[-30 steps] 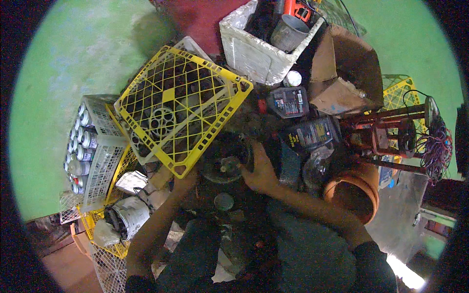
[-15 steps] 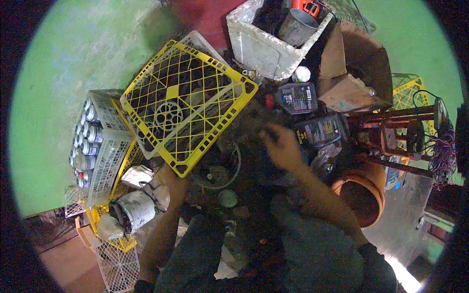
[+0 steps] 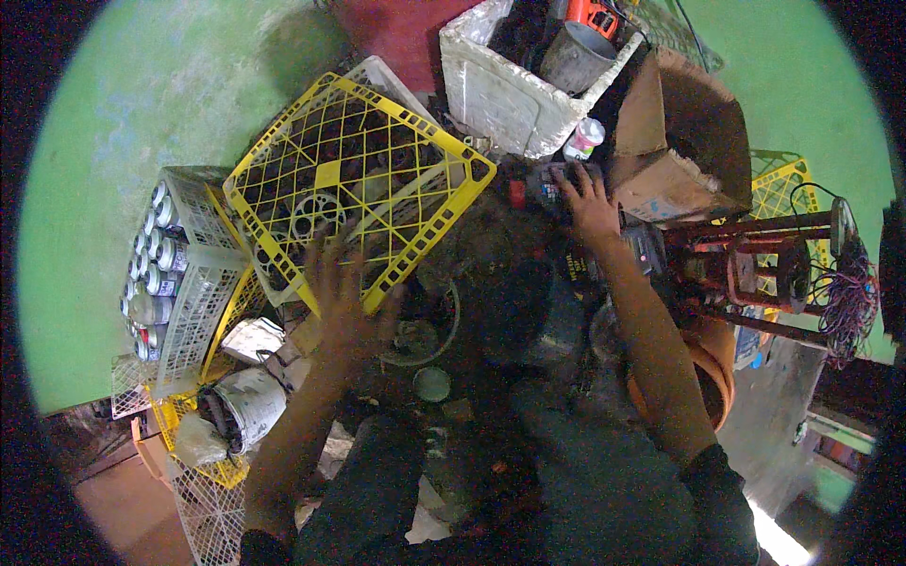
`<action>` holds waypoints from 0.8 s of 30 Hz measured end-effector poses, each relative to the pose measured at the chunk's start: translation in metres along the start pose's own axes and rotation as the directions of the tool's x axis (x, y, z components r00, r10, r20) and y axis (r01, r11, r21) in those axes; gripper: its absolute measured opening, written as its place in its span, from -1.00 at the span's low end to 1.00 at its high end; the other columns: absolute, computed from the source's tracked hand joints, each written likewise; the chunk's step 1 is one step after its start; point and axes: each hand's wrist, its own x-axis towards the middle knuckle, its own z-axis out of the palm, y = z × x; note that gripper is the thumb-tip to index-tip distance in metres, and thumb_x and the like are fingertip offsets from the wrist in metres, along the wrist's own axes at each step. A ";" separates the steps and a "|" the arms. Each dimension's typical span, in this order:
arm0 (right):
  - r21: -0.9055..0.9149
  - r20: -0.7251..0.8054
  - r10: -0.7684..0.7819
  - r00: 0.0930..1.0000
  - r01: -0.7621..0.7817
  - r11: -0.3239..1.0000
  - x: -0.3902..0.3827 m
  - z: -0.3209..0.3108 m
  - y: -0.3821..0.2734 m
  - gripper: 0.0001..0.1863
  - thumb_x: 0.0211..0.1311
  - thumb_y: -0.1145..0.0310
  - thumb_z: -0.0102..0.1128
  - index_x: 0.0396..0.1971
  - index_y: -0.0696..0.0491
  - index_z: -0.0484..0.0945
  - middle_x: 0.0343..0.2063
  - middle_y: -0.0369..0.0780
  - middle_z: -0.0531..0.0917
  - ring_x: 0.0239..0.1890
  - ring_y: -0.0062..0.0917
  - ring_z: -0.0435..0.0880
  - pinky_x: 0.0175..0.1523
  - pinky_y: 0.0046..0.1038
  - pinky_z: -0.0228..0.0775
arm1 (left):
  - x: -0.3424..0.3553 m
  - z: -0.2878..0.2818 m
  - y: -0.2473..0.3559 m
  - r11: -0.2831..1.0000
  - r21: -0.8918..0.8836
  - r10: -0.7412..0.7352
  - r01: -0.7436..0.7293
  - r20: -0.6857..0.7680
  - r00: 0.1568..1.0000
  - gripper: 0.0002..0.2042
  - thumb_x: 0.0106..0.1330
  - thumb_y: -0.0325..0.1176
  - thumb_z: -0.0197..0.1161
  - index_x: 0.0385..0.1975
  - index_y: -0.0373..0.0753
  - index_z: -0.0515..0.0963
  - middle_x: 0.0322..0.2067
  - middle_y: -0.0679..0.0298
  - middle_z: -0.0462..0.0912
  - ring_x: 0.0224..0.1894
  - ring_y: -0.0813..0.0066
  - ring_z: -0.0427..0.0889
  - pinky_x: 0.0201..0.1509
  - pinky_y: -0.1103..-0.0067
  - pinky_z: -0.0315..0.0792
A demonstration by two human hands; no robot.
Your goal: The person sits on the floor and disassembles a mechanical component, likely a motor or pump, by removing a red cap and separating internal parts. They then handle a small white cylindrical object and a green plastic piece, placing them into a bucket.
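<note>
My left hand is raised with fingers spread, over the near edge of a yellow plastic crate; contact is unclear. Just right of it sits a dark round metal part with a pale rim, partly hidden, above a small round container. My right hand reaches forward, fingers apart over a dark grey plastic jug, seemingly touching its top. A small red object is left of that hand, and a white can stands just beyond it. A second dark jug lies beside my forearm.
White foam box and cardboard box are at the back. Crate of spray cans and white bucket lie left. Rusty metal frame with tangled wires and orange cylinder lie right.
My right hand moved off the round metal part, forward and right to the jug. My left hand rose from beside that part to over the crate's edge, fingers spreading.
</note>
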 end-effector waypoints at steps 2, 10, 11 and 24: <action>0.044 0.023 0.023 0.999 -0.024 0.999 -0.002 -0.013 -0.008 0.20 -0.19 0.18 0.56 0.44 -0.49 -0.09 0.45 -0.21 0.06 0.38 0.00 0.13 0.31 0.18 0.19 | 0.004 0.005 0.012 0.997 -0.009 0.081 -0.081 0.054 0.995 -0.32 0.15 -0.11 0.35 0.29 -0.13 0.30 0.34 0.08 0.22 0.40 -0.15 0.07 0.44 -0.05 -0.14; 0.076 0.041 0.119 0.992 -0.122 0.990 -0.001 -0.010 -0.011 0.34 -0.37 0.21 0.64 0.46 -0.25 -0.12 0.37 0.02 0.08 0.33 0.07 0.18 0.34 0.12 0.18 | 0.004 0.014 0.027 0.989 -0.144 0.044 -0.017 0.186 0.982 -0.24 0.09 0.00 0.38 0.31 -0.04 0.28 0.38 0.15 0.16 0.44 -0.14 -0.01 0.44 -0.12 -0.22; 0.163 0.060 0.162 0.985 -0.170 0.972 -0.006 -0.020 -0.022 0.35 -0.38 0.20 0.66 0.46 -0.22 -0.12 0.36 0.06 0.07 0.32 0.08 0.18 0.36 0.10 0.16 | 0.001 0.013 0.025 0.992 -0.128 0.015 0.011 0.202 0.979 -0.24 0.08 0.01 0.38 0.31 -0.05 0.27 0.38 0.15 0.15 0.44 -0.14 -0.01 0.44 -0.12 -0.22; 0.990 -0.086 0.099 0.991 0.074 0.121 -0.068 -0.108 -0.064 0.11 -0.06 0.55 0.30 0.48 0.01 -0.18 0.45 -0.06 -0.01 0.48 -0.29 -0.02 0.49 -0.28 -0.14 | -0.002 0.003 0.016 0.933 -0.358 0.020 0.027 0.127 0.992 -0.23 0.17 0.15 0.24 0.32 -0.15 0.24 0.31 -0.01 0.21 0.40 -0.16 0.03 0.42 -0.05 -0.10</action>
